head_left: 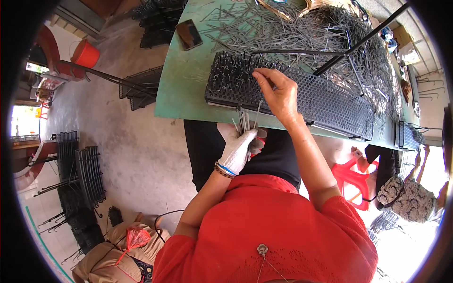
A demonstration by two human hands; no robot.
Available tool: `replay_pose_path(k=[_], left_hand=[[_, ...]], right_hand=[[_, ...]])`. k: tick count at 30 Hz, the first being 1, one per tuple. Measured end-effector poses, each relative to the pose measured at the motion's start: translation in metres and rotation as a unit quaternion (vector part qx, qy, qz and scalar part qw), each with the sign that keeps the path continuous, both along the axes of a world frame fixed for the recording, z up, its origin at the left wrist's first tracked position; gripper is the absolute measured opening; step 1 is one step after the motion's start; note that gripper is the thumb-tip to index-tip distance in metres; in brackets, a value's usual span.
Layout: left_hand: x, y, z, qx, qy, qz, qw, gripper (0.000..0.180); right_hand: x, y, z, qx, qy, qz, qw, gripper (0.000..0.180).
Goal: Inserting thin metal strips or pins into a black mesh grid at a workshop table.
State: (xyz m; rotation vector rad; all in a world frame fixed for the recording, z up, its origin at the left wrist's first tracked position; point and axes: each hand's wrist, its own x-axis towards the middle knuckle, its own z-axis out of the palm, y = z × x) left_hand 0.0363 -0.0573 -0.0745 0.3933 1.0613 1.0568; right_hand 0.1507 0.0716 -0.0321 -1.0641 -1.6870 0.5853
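The perforated black panel (330, 96) lies lengthwise along the near edge of the green desk (181, 87), directly in front of the person. Short dark metal pins (231, 78) stand closely packed in its left portion; holes in the right portion are exposed. The right hand (279, 92), bare, is positioned over the panel, beside the pins. The tips of its thumb and index finger are brought together; whether these fingers grip a pin cannot be determined. The left hand (239, 144), in a white glove, is located just off the desk edge, its fingers curled around a bundle of thin metal rods (244, 121) that point up toward the panel. Loose metal pieces (288, 35) form a heap behind the panel. A dark phone (188, 35) lies at the desk's left edge. A red bucket (85, 53) is at far left.
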Motion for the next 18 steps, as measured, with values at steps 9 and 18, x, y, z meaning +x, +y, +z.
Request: replay_pose_path(k=[9,18], left_hand=[[0.002,0.001,0.004,-0.017,0.016,-0.027,0.999,0.021],[-0.002,0.003,0.008,-0.045,0.013,-0.03,0.998,0.013]], right_hand=[[-0.006,-0.002,0.001,0.046,-0.013,-0.008,0.999,0.013],[0.001,-0.002,-0.017,0.136,-0.115,-0.019,0.984,0.015]])
